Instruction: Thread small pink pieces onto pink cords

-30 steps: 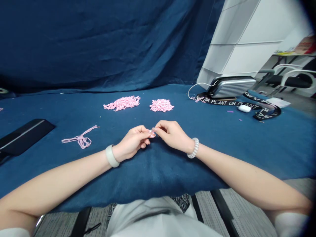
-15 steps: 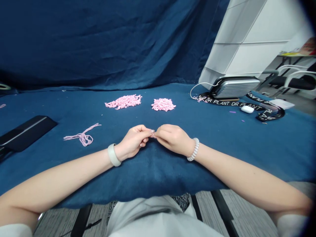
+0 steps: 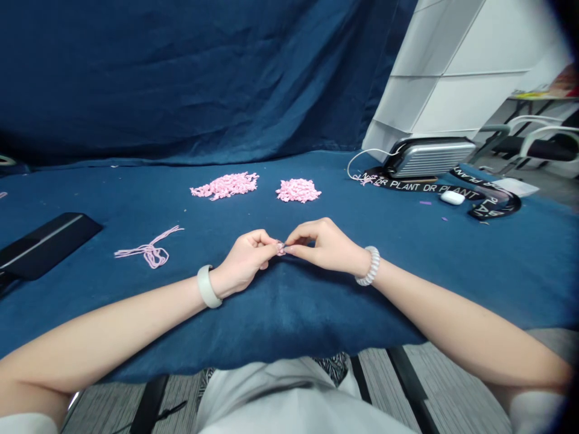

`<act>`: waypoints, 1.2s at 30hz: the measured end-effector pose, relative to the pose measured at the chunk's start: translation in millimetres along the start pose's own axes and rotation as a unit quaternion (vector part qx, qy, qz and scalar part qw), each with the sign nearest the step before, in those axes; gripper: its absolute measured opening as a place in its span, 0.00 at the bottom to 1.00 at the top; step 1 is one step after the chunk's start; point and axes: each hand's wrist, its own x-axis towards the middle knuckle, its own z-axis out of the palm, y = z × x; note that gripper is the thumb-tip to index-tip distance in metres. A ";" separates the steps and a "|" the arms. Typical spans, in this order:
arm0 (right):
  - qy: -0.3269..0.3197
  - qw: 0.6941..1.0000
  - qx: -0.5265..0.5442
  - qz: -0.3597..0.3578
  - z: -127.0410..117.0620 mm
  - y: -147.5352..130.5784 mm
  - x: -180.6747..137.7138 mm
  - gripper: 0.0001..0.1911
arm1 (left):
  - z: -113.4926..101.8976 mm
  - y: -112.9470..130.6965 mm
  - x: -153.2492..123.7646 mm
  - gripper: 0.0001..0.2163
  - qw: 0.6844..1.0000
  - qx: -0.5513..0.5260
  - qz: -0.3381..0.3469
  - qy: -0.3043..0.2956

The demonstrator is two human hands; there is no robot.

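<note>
Close to the front of the blue-covered table, my left hand [image 3: 244, 260] pinches a small pink yarn piece [image 3: 281, 249] between thumb and fingers. My right hand [image 3: 326, 246] meets it from the other side, thumb and index fingertips closed at the same piece. Most of the piece is hidden by the fingertips, so its shape is unclear. Beyond the hands lie two heaps of short knotted pink yarn pieces, a wider heap [image 3: 226, 185] on the left and a rounder heap [image 3: 298, 190] on the right. Loose pink yarn strands [image 3: 151, 250] lie left of my left hand.
A black flat object [image 3: 49, 246] lies at the left. At the right are a silver ribbed case [image 3: 436, 160], a black lettered lanyard [image 3: 416, 188] and a white earbud case [image 3: 452, 198]. Blue cloth [image 3: 203, 78] hangs behind the table.
My right hand has rolled and its wrist has shifted right, with thumb and index finger now arched apart behind their tips. My left hand stays nearly in place, still pinching.
</note>
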 end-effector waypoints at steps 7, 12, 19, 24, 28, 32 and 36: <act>-0.021 0.999 -0.006 0.037 2.1 0.8 0.5 0.09 | -0.2 -2.6 0.5 0.12 0.999 0.039 0.008 0.005; -0.029 0.999 -0.034 0.028 1.2 -0.3 1.2 0.09 | 0.0 -1.0 0.0 0.12 0.998 0.060 0.014 0.001; -0.063 0.996 -0.064 0.002 -1.1 -0.6 0.6 0.08 | 2.5 3.5 -2.7 0.10 0.997 0.069 -0.030 -0.011; -0.083 0.986 -0.142 -0.028 -0.1 -4.3 -0.7 0.09 | 4.8 4.1 -3.7 0.10 0.996 0.078 -0.051 -0.015; -0.102 0.967 -0.235 -0.012 5.3 -8.7 -3.4 0.09 | 5.9 4.6 -3.9 0.10 0.994 0.085 -0.060 -0.018; -0.110 0.950 -0.291 -0.012 11.6 -11.0 -5.2 0.07 | 5.7 8.7 -5.3 0.09 0.996 0.054 -0.073 -0.019; -0.112 0.941 -0.319 -0.013 15.6 -12.5 -4.3 0.07 | 7.2 19.7 -6.9 0.05 0.995 0.027 -0.100 -0.004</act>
